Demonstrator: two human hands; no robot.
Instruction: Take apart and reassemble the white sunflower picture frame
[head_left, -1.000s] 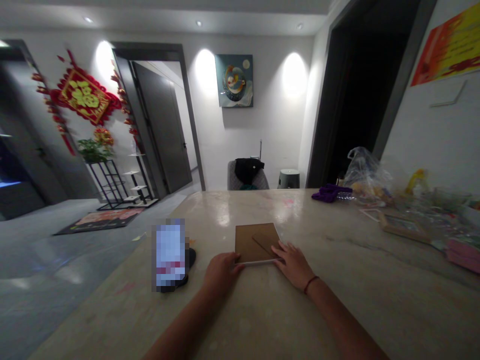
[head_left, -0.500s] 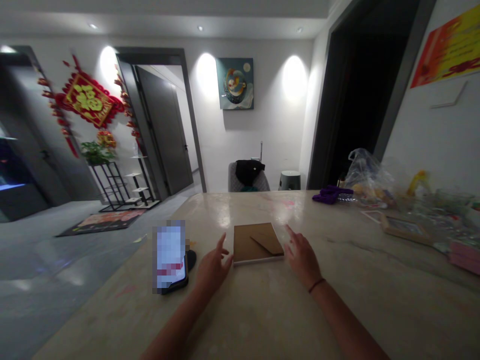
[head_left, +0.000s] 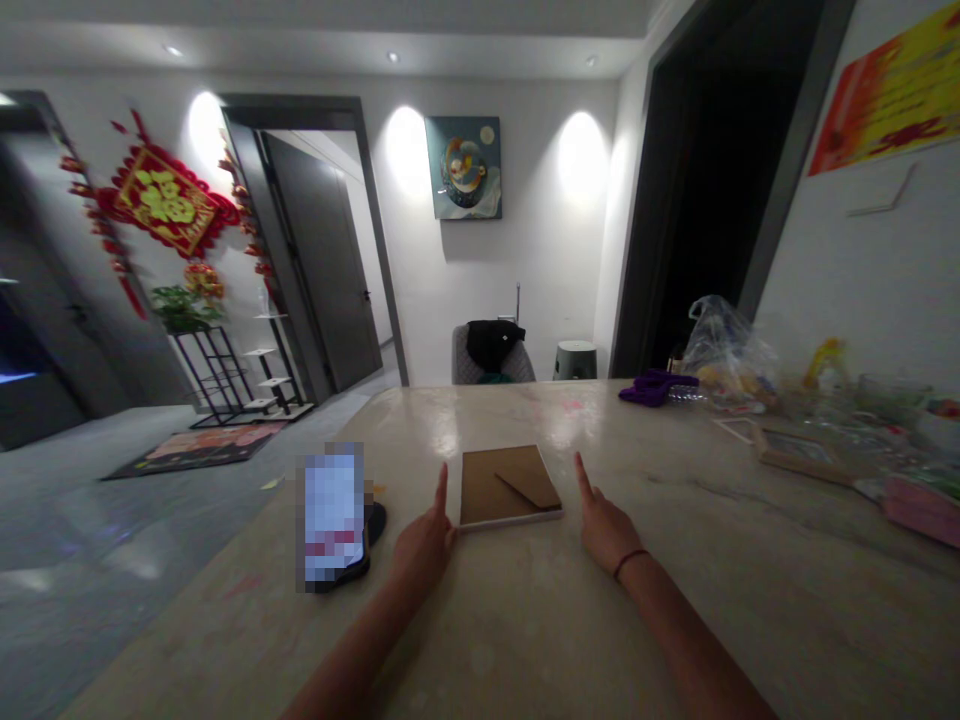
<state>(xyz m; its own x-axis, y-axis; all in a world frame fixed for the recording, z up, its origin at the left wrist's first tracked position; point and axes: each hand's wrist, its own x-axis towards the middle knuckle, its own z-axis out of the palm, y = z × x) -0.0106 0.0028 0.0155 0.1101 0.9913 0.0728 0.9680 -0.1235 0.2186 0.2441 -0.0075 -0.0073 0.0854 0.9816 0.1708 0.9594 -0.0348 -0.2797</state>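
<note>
Work surface: a pale, marbled tabletop (head_left: 495, 630) fills the lower part of the frame.

Workpiece: a flat brown panel (head_left: 484, 502) with white edging lies on the tabletop slightly below the centre of the frame. A narrow brown flap (head_left: 529, 488) runs diagonally across its face, from the middle toward the lower right corner.

Left hand (head_left: 421, 545): positioned lower centre-left of the frame, just beside the panel's left edge. Grip: index finger extended toward the top of the frame, remaining fingers loosely folded; nothing is held. Contact between this hand and the near left corner of the panel cannot be confirmed.

Right hand (head_left: 609, 530): positioned lower centre-right of the frame, beside the panel's right edge and apart from it. Grip: index finger extended, remaining fingers loosely folded; nothing is held. A dark red band (head_left: 630, 564) encircles the wrist.

Adjacent items: a phone (head_left: 334, 510) with a pixelated screen stands tilted on a dark support at lower left, near the left hand. At the right side of the frame, the tabletop carries a purple cloth (head_left: 646, 388), a clear plastic bag (head_left: 726, 350), a wooden frame (head_left: 766, 454) and a pink item (head_left: 921, 510). Beyond the far edge, at frame centre, stands a chair (head_left: 460, 362) draped with a black garment (head_left: 491, 345).
</note>
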